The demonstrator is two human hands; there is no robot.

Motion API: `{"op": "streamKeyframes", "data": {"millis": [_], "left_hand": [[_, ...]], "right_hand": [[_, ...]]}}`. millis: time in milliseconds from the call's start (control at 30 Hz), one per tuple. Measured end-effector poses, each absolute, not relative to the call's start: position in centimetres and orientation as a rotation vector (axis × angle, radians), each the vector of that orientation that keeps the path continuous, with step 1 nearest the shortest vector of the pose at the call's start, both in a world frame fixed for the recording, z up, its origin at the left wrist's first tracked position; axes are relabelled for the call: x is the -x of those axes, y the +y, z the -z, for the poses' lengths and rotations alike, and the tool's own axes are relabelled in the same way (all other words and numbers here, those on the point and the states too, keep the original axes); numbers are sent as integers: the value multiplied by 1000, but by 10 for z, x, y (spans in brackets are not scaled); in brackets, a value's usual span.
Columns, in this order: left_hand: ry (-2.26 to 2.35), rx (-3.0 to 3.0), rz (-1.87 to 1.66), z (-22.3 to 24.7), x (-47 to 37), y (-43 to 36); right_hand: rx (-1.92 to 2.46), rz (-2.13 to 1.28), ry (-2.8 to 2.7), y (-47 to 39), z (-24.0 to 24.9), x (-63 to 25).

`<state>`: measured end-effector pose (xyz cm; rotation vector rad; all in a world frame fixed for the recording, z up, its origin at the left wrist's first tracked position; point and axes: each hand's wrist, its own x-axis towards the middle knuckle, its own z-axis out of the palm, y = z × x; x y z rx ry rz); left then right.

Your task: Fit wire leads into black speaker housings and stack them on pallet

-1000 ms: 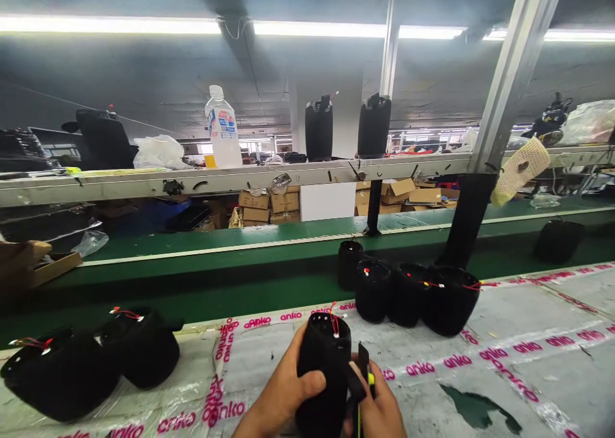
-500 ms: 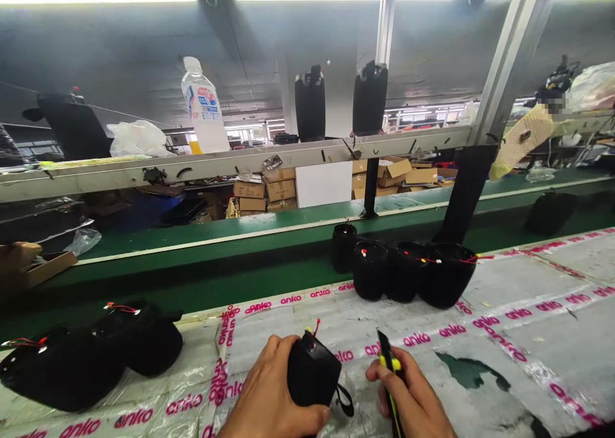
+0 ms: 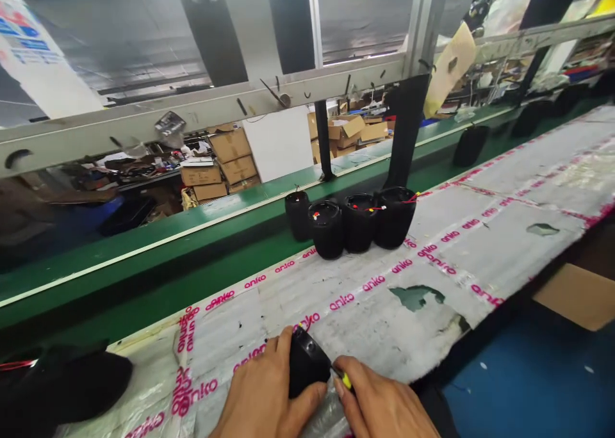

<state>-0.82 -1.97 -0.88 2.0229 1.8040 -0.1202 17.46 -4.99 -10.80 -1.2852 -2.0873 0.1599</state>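
My left hand [image 3: 262, 399] grips a black cylindrical speaker shell [image 3: 306, 365] lying low on the taped worktable [image 3: 480, 233], with a red wire at its top end. My right hand [image 3: 384, 403] holds a slim black tool with a yellow tip [image 3: 344, 380], which touches the shell's right side. Most of the tool is hidden inside my fist.
Several upright black shells with red wires [image 3: 353, 223] cluster at the table's far edge beside a green conveyor belt [image 3: 144, 271]. More black shells [image 3: 62, 387] lie at the left. A metal shelf rail [image 3: 192, 111] runs overhead, with cardboard boxes [image 3: 225, 166] behind. Blue floor [image 3: 533, 380] shows at right.
The view has tilted down and swung right. The shell went from upright to lying low on the table. My right hand brought the tool against the shell's side.
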Motion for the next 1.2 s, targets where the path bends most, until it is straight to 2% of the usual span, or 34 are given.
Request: {"op": "streamKeyframes", "data": {"millis": [567, 933, 1200], "left_hand": [[1880, -1997, 284, 12, -7, -16], [1851, -2074, 248, 16, -5, -18], [1856, -2078, 339, 22, -8, -16]], "right_hand": [[1361, -193, -2207, -57, 120, -165], [1524, -97, -2302, -56, 102, -159], [1560, -153, -2401, -51, 95, -161]]}}
